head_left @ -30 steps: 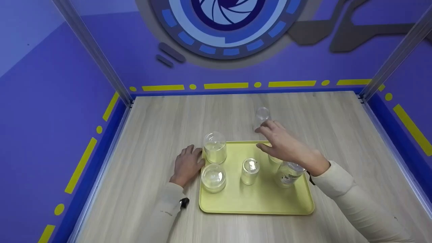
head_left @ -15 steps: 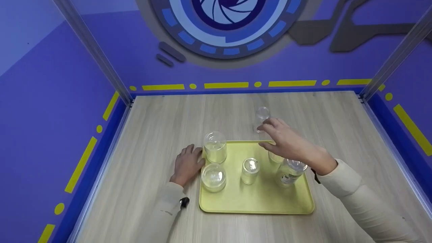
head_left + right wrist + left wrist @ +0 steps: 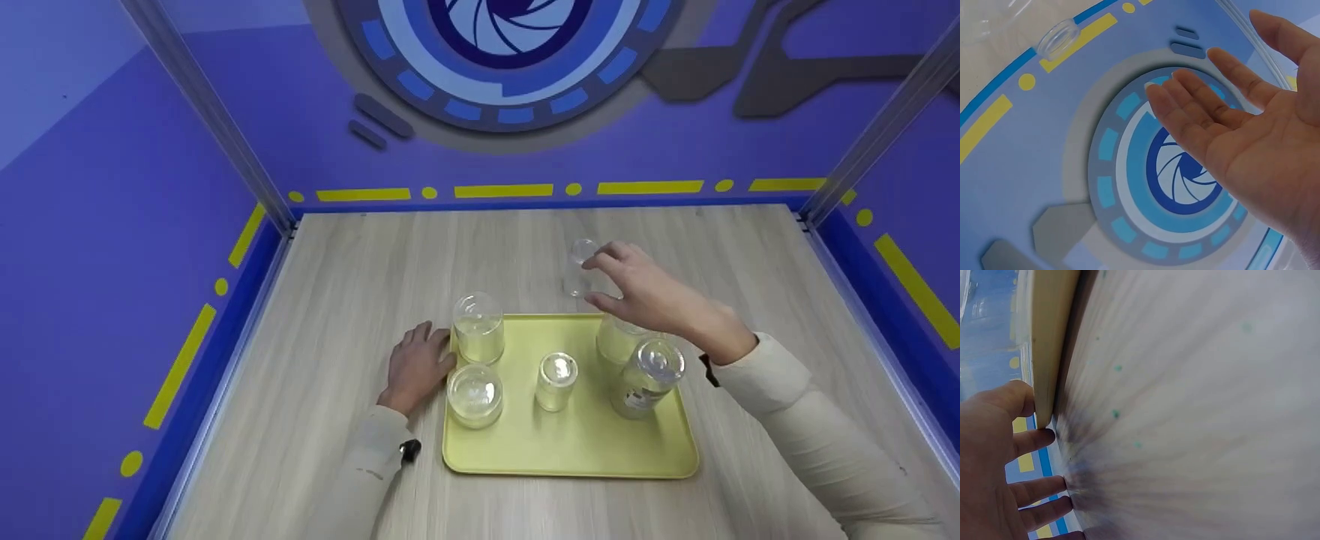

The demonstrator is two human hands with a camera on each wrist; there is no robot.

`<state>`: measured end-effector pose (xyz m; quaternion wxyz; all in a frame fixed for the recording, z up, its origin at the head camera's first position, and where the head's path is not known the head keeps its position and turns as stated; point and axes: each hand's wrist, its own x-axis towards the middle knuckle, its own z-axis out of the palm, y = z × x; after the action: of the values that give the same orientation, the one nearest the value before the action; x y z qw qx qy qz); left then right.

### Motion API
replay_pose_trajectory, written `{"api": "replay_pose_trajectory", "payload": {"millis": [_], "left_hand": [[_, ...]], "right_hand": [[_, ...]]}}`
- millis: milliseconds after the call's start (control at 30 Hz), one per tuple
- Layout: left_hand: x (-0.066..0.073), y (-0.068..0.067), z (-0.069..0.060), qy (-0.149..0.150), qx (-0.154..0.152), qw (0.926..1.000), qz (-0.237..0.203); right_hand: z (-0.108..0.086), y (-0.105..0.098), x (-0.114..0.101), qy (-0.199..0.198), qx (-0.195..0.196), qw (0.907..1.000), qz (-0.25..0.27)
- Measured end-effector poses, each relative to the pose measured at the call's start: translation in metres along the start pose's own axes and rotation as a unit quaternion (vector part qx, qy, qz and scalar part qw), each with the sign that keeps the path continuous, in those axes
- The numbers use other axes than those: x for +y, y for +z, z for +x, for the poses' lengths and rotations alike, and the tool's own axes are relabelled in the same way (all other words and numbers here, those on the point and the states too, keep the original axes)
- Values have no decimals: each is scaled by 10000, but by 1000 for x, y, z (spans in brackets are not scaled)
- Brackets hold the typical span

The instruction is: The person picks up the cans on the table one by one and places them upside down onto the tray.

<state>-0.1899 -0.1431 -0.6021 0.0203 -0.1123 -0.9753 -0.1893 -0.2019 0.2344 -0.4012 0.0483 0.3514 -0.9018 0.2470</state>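
My left hand (image 3: 416, 367) rests beside the left edge of the yellow tray (image 3: 570, 459). In the left wrist view its thumb and index finger touch the tray's rim (image 3: 1047, 354), while the other fingers reach straight past it. Behind the tray stands a clear, narrow container (image 3: 576, 279) on the table. My right hand (image 3: 649, 291) hovers just right of this container, fingers loosely bent and apart from the thumb, holding nothing visible. The right wrist view shows the same hand (image 3: 1258, 135) with its palm bare. Whether a fingertip touches the container cannot be told.
Several clear containers stand on the tray: a tall one (image 3: 478, 334) and a wide one (image 3: 475, 396) at left, a small one (image 3: 556, 381) in the middle, a labelled one (image 3: 646, 381) and another (image 3: 619, 342) at right. Blue-purple walls (image 3: 510, 169) enclose the table.
My right hand has moved a little to the right and away from me, uncovering more of the narrow container and those on the tray's right. My left hand has stayed put.
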Motion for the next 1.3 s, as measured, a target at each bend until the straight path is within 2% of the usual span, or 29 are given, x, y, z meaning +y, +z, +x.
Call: {"api": "replay_pose_trajectory", "payload": {"millis": [333,567,867,1100,1300], "left_hand": [[0,0,0,-6,40,10000,40],[1,0,-1,-37,-13,10000,36],[2,-1,-1,-23,5,10000,44],[2,-1,-3,-46,6,10000,38],[2,0,-2,-48,48,10000,66]], "right_hand": [[11,-2,17,178,-162,9997,-8],[16,1,31,438,-339,9985,-46],[23,3,37,541,-395,9977,-97],[29,6,40,463,-320,9983,-130],[37,8,48,628,-471,9968,-137]]}}
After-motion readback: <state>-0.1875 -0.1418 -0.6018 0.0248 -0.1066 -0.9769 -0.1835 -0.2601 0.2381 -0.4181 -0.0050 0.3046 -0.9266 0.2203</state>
